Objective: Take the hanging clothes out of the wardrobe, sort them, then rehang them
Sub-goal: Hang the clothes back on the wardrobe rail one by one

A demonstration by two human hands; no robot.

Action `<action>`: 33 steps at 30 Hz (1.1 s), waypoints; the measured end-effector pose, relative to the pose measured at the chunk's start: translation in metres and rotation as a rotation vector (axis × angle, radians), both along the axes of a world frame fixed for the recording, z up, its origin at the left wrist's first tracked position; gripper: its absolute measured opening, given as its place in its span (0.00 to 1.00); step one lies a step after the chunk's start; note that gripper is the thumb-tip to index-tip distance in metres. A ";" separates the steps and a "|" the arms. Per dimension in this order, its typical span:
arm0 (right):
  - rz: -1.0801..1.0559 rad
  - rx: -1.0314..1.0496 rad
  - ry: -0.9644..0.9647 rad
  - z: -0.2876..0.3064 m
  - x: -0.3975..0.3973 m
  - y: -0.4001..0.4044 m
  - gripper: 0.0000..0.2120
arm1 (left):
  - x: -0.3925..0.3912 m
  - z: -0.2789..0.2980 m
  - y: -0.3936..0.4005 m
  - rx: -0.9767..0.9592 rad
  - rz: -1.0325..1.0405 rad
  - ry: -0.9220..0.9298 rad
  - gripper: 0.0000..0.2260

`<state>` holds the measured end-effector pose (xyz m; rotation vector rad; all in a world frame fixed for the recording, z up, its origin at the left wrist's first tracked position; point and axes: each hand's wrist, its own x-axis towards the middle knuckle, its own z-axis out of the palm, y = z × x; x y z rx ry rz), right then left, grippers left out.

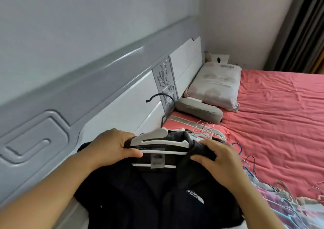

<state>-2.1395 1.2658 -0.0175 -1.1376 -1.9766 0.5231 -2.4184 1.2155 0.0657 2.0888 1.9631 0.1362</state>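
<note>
Both forearms extended forward, left grip [112,146] fingers curled, right grip [219,160] likewise

Jacket [140,193]: black, white chest logo. Hanger [157,137]: white. Bed sheet [280,114]: coral red, plain. Pillow [215,84]: off-white, faint pale pink round motifs. Headboard [122,106]: white panels, grey carved floral insert. Curtain [301,27]: grey and black stripes.

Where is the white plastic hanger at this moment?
In the head view, lower centre: the white plastic hanger sits in the collar of the black fleece jacket, gripped by the left hand, with the right hand holding the collar beside it.
</note>
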 end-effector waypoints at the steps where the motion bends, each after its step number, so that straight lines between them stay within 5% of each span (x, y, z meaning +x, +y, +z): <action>1: 0.016 -0.014 0.011 0.014 -0.007 -0.011 0.17 | -0.006 0.012 -0.019 0.006 0.026 -0.010 0.10; 12: 0.393 -0.141 0.145 0.153 -0.104 -0.182 0.16 | -0.061 0.128 -0.299 0.337 0.409 0.127 0.22; 21: 0.770 -0.086 0.189 0.217 -0.194 -0.316 0.22 | -0.091 0.159 -0.495 0.685 0.767 0.268 0.36; 25: 0.952 -0.026 0.205 0.234 -0.239 -0.372 0.19 | -0.085 0.165 -0.561 0.892 0.935 0.424 0.28; 33: 1.252 0.113 0.140 0.240 -0.310 -0.477 0.17 | -0.047 0.165 -0.632 1.184 1.267 0.695 0.32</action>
